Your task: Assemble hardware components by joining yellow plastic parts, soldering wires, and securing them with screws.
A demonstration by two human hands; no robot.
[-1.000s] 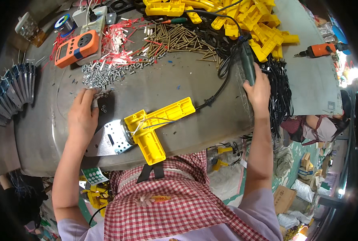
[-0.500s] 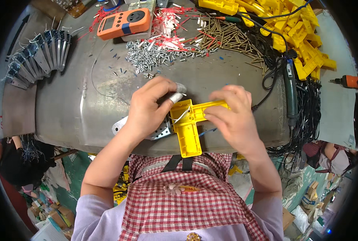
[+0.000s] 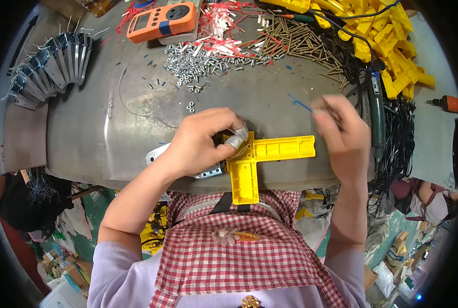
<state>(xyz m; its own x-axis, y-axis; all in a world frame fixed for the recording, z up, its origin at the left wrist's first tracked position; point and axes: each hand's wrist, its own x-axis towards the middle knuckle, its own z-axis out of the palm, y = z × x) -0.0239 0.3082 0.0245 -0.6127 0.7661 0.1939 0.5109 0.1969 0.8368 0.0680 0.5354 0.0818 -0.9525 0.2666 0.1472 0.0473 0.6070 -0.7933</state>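
Note:
A yellow plastic housing half, T-shaped with ribbed hollow arms, lies open side up near the table's front edge. My left hand is closed on its upper left corner, thumb and forefinger wrapped in whitish tape; those fingers hide most of the white wire inside. Beside the housing, partly under my left hand, a perforated metal plate shows. My right hand is raised to the right of the housing, smeared by motion. A thin blue strip is at its fingertips; whether they hold it cannot be made out.
Small screws and nuts lie beyond my hands, with long brass-coloured screws farther right. An orange multimeter stands at the back. Yellow housings are piled back right, near a dark corded screwdriver. Metal plates stand in a row at left.
My right hand has left the housing and moved right and up. My left fingers have shifted down onto the housing's corner, covering the wire. The housing has turned slightly and moved a little right.

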